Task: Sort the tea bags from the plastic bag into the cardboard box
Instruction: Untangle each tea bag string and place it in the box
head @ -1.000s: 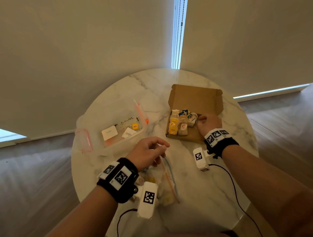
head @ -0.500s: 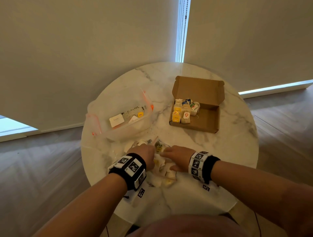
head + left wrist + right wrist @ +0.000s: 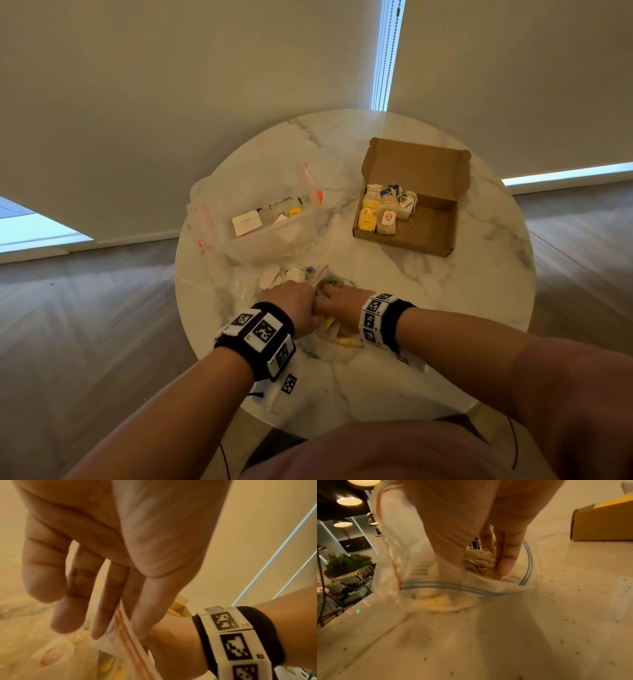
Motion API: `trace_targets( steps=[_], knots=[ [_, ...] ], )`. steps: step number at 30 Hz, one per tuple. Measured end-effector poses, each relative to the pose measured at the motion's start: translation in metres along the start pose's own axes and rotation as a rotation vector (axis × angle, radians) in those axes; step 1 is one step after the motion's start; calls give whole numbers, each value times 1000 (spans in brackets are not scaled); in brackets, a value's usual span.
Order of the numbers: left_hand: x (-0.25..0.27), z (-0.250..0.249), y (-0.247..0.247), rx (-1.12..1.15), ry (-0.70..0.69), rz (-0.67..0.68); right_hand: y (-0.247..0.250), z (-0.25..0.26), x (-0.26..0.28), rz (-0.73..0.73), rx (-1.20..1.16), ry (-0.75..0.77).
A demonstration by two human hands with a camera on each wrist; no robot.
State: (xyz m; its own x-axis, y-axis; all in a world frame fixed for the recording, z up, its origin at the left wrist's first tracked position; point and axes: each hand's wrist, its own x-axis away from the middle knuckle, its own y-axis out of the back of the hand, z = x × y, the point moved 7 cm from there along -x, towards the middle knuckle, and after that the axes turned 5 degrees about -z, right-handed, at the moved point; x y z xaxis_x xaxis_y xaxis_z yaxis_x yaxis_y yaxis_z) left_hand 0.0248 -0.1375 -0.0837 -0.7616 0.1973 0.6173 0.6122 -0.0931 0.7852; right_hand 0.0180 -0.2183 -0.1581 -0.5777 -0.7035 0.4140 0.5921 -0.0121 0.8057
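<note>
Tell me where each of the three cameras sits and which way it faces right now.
Head: above, looking down at the round table, cardboard box; both forearms show.
Left wrist: under the left hand, looking along the fingers holding the plastic bag's zip edge.
Right wrist: low over the table, looking at the right hand inside the bag.
Shared: bag and box appear in all three.

Head camera looks steeply down from above on the whole round surface [image 3: 445, 291], while both wrist cameras sit right up close, low along the hands [image 3: 294, 301], sharing the plastic bag [image 3: 453, 586] mouth.
</note>
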Motion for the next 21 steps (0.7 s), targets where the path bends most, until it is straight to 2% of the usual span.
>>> trace_targets(
  steps=[6, 13, 16, 21],
  knots=[
    [0, 3, 0, 43, 17, -22, 8, -16, 3, 88, -67, -167],
    [-2, 2, 1, 72, 25, -57, 21, -39, 9, -78, -153, -270],
    [-4, 2, 5, 109, 17, -90, 30, -46, 21, -99, -169, -358],
    [-6, -1, 8, 189, -7, -122, 63, -53, 47, -210, -270, -428]
  ],
)
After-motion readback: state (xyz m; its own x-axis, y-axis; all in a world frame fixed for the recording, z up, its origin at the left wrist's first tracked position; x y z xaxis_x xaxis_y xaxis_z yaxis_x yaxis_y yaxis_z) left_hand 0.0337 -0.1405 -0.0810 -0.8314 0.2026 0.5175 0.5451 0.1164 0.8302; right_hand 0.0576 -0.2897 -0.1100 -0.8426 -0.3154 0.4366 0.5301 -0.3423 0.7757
